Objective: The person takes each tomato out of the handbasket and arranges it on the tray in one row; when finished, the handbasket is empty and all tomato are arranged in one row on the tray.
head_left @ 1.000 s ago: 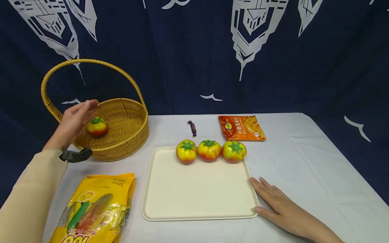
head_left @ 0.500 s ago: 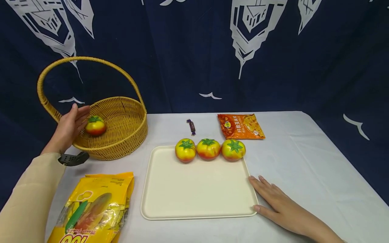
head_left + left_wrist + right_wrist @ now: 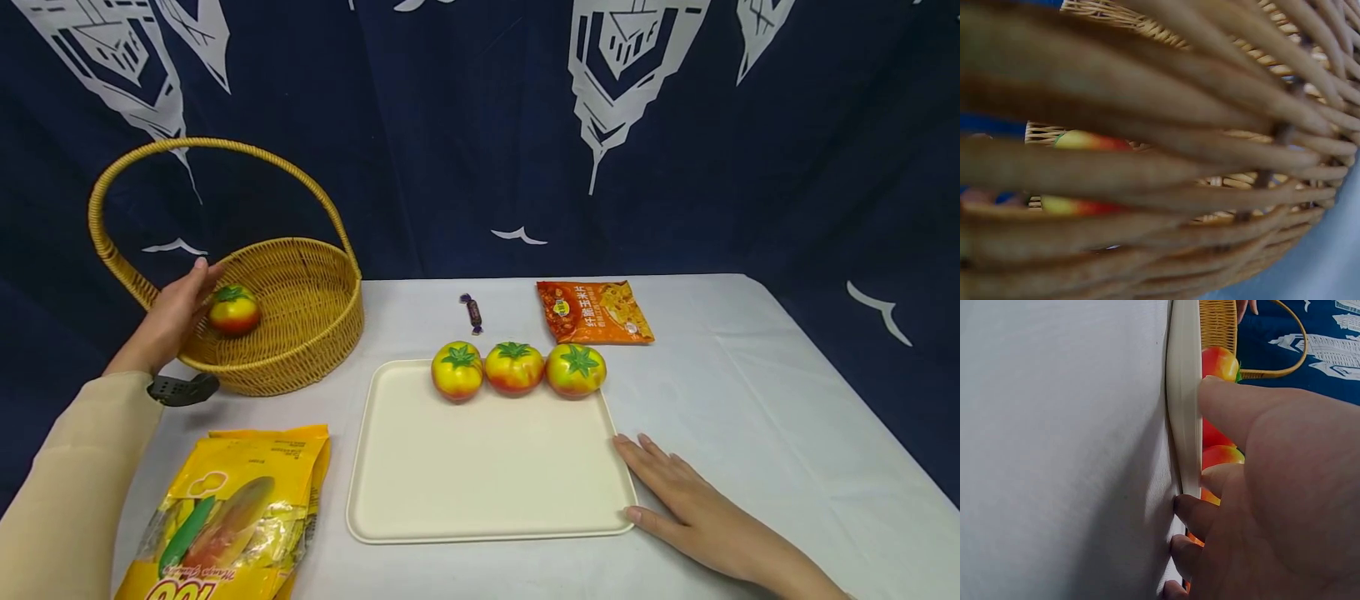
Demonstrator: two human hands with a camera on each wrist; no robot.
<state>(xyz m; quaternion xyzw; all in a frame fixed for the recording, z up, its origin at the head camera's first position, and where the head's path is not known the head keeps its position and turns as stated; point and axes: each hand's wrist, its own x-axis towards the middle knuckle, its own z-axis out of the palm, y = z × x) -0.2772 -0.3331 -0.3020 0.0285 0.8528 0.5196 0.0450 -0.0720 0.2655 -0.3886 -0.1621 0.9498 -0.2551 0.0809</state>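
Note:
A yellow-and-red tomato [image 3: 234, 310] with a green leafy top lies inside the wicker basket [image 3: 300, 354], near its left side. My left hand [image 3: 174, 312] reaches over the basket's left rim, fingers extended beside that tomato; whether they touch it is hidden. Close weave fills most of the left wrist view, with the tomato [image 3: 1088, 140] showing through gaps. On the cream tray [image 3: 487, 475], three similar tomatoes [image 3: 514, 369] stand in a row along the far edge. My right hand [image 3: 693, 517] lies flat with spread fingers, its fingertips touching the tray's right edge.
A yellow mango-print bag [image 3: 232, 517] lies at the front left. Behind the tray are a small wrapped candy [image 3: 472, 314] and an orange snack packet [image 3: 595, 312]. The basket's tall handle [image 3: 217, 143] arches over its opening. A dark blue patterned curtain [image 3: 465, 142] hangs behind the table.
My left hand has come down from above the basket's left rim to beside the tomato, its thumb lowering inward. The head view has shifted slightly. My right hand stays at the tray.

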